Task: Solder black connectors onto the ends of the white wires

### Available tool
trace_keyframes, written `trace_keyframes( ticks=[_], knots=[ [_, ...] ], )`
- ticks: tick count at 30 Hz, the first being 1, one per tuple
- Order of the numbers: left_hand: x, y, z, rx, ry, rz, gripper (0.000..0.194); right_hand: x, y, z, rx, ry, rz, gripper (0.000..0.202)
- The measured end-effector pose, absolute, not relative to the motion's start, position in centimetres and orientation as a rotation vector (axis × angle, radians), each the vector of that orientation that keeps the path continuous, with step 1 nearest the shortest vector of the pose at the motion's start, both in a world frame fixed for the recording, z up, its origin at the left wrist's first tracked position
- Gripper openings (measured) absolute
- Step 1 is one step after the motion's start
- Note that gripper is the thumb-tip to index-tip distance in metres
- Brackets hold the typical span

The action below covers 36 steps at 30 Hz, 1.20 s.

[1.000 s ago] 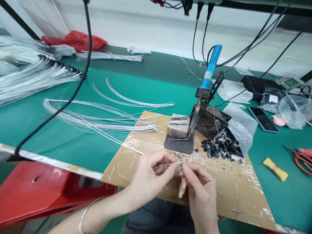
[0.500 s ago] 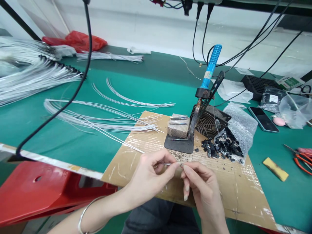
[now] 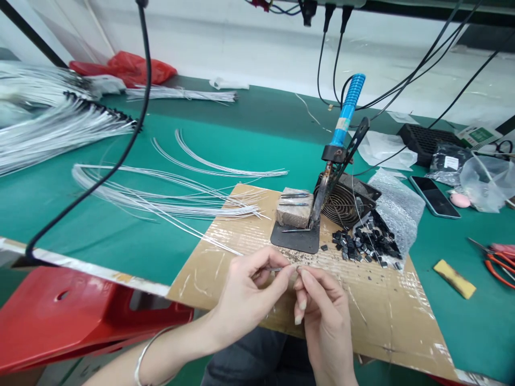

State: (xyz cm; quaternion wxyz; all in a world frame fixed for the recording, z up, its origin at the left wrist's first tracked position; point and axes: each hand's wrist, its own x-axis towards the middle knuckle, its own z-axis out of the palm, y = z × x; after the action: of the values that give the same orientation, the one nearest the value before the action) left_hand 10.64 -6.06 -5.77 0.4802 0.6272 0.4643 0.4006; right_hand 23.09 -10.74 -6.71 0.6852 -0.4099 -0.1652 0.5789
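Observation:
My left hand (image 3: 257, 289) is pinched closed, and a thin grey rod-like piece (image 3: 275, 269) shows between its fingers. From the left, a few white wires (image 3: 219, 244) run up to the back of this hand; whether it grips them is hidden. My right hand (image 3: 324, 305) is closed in a pinch too, its fingertips almost touching those of the left. What it holds is too small to make out. Both hands are above the front of a cardboard sheet (image 3: 386, 316), just nearer than the soldering iron (image 3: 343, 126), which leans upright in its stand.
Behind the hands, a block (image 3: 295, 215) carries thin metal pins. Small black pieces (image 3: 366, 241) lie heaped right of it, near a round-grilled fan (image 3: 341, 206). White wires (image 3: 169, 201) spread leftward. A yellow sponge (image 3: 454, 279), orange-handled pliers (image 3: 499, 265) and a phone (image 3: 434, 197) lie right.
My right hand has shifted slightly left and turned a little, its fingertips still close to the left hand's. My left hand has hardly moved.

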Motion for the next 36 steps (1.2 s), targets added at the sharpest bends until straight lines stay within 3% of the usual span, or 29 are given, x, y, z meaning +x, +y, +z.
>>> trace_keyframes(
  ticks=[9,16,24,30,36],
  knots=[
    [10.2,-5.6,-5.5,1.596,1.156,1.013,0.023,23.6,-10.7,-7.0,-0.969,-0.414,1.28,0.027],
    [5.8,3.1,-3.8,2.085,1.401,1.144,0.022,28.8,-11.8,-7.7,-1.091,-0.468,0.897,0.029],
    [4.7,9.1,-5.2,2.224,1.407,0.988,0.011,30.0,-12.6,-9.6,-1.093,-0.554,0.985,0.023],
    [4.6,13.1,-5.0,2.236,1.477,0.948,0.022,29.9,-12.5,-9.9,-1.054,-0.592,0.98,0.02],
    [3.6,20.2,-5.7,2.32,1.522,0.663,0.021,30.2,-12.4,-10.7,-1.048,-0.612,0.97,0.017]
  ],
)
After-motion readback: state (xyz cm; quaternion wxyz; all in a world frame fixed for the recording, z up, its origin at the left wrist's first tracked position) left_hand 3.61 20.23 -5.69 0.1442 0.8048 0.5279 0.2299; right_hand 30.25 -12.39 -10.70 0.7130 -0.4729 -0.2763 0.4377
